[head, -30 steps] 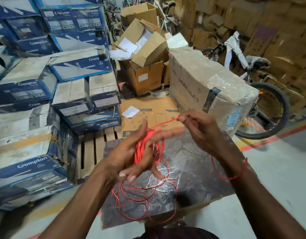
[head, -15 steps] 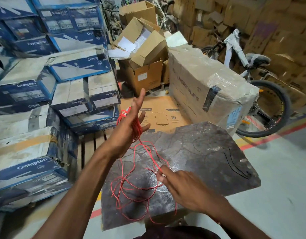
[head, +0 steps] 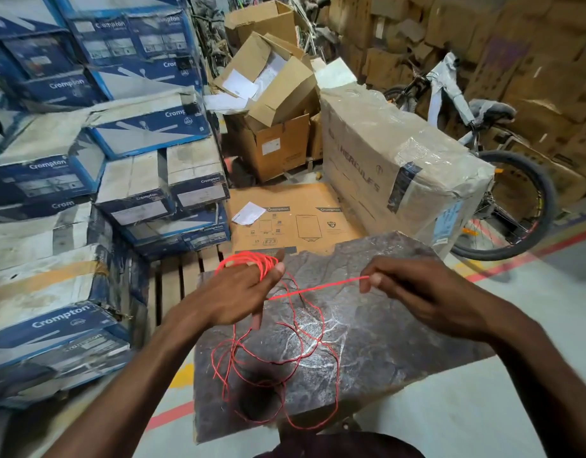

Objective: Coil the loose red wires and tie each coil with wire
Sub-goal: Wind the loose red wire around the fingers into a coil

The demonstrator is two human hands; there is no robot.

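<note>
Several turns of thin red wire form a coil (head: 251, 262) wrapped around the fingers of my left hand (head: 238, 294), which holds it above the far left part of a dark stone slab (head: 400, 342). A straight stretch of the same wire (head: 318, 287) runs from that hand to my right hand (head: 414, 289), which pinches it between thumb and fingertip. The remaining loose red wire (head: 278, 365) lies in tangled loops on the slab below my left hand and hangs past its near edge.
Stacked blue and white Crompton boxes (head: 86, 200) crowd the left. A flat brown carton (head: 294, 219) lies beyond the slab. A large plastic-wrapped carton (head: 390, 160) and a bicycle (head: 503, 200) stand at the right. Open cardboard boxes (head: 271, 104) sit behind. A wooden pallet (head: 175, 279) shows at the slab's left.
My right hand rose from the loose wire on the slab, pulling a stretch taut to the right. My left hand dropped and turned, with more wire wound round its fingers.
</note>
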